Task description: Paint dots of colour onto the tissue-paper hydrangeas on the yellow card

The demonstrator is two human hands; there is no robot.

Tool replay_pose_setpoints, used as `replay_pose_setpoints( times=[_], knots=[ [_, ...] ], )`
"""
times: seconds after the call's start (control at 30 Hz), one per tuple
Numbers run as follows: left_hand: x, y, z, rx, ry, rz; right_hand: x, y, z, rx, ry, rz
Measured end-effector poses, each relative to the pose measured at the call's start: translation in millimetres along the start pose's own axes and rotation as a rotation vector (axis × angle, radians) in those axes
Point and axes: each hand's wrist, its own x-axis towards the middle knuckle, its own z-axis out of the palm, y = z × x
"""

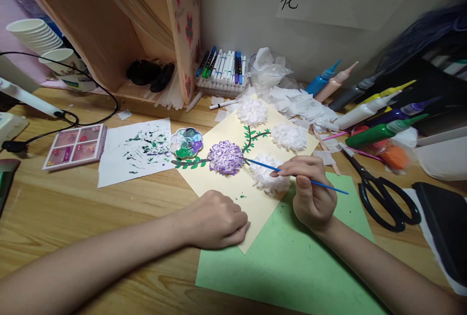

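My right hand (314, 191) pinches a thin blue paintbrush (317, 183). The brush tip points left, close to the dark painted stem beside a purple-and-white paper flower (225, 158). My left hand (221, 220) is curled into a loose fist and rests on the lower part of a cream paper sheet (204, 183); nothing shows in it. White ruffled paper flowers (289, 136) also sit on this sheet, one of them partly behind my right hand. Painted stems with green leaves (193, 163) join the flowers. A flower-shaped paint palette (187, 143) lies at the sheet's left edge.
Green paper (284, 266) lies under the cream sheet. To the left are a paint-smeared white paper (127, 154) and a divided box (76, 147). Black-handled scissors (383, 198) and several paint bottles (383, 130) are at right. Markers (222, 67) and tissue scraps (302, 106) are behind.
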Motion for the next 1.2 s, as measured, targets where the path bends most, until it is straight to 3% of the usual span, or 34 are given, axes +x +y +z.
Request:
replay_pose_setpoints(
  times=[0.2,0.33,0.47,0.7,0.87,0.93,1.03,1.2],
  knots=[
    [0,0,0.2,0.001,-0.005,-0.001,0,0,0,-0.005,-0.057,0.026],
    [0,0,-0.2,0.000,-0.007,-0.001,0,0,0,0.010,0.004,0.018],
    [0,0,-0.1,-0.007,-0.008,0.000,0,0,0,-0.001,-0.052,0.034],
    [0,0,-0.2,-0.001,-0.007,0.000,0,1,1,-0.011,-0.016,0.025],
    [0,1,0.3,0.005,-0.002,-0.006,3,-4,1,0.027,0.094,-0.006],
    [0,1,0.9,0.009,0.004,-0.013,11,-10,4,0.037,0.045,0.013],
    [-1,1,2.1,0.011,0.010,-0.021,30,-22,15,0.032,-0.161,0.015],
    [-3,1,4.7,0.007,0.036,-0.018,60,-33,45,-0.021,-0.397,-0.115]
  ],
)
